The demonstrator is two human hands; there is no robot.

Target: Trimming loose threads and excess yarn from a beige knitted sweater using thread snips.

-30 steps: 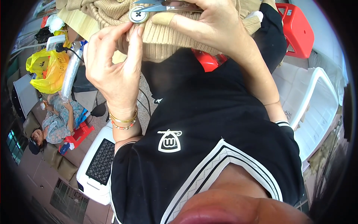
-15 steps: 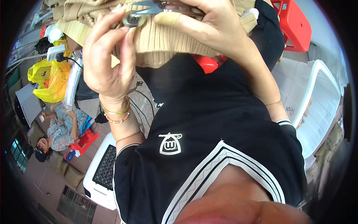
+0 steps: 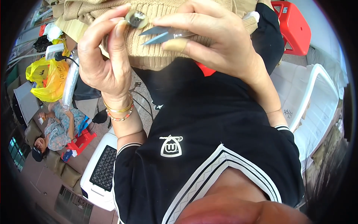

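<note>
Between the thumb and fingers of my left hand (image 3: pixel 102 56) is a round, dark-centred button (image 3: pixel 136 18) with a pale rim. My right hand (image 3: pixel 227 41) holds small thread snips (image 3: pixel 164 36), their two pointed blades spread apart and aimed left. The blades are just below and right of the button, apart from it. A tan covering (image 3: pixel 175 45) wraps my right thumb. Under both hands lies a tan ribbed knit garment (image 3: pixel 149 54) across my lap. Whether thread joins the button to the knit is too small to tell.
A red plastic stool (image 3: pixel 296 28) stands at upper right, above a translucent white bin (image 3: pixel 317 108). On the left are a yellow plastic bag (image 3: pixel 48 80), cables, and a white box with a black grille (image 3: pixel 104 168). Another person (image 3: pixel 63 127) sits farther left beside a red stool.
The snips have moved down toward my body, away from the button's top edge. My left hand still pinches the button and has shifted slightly left.
</note>
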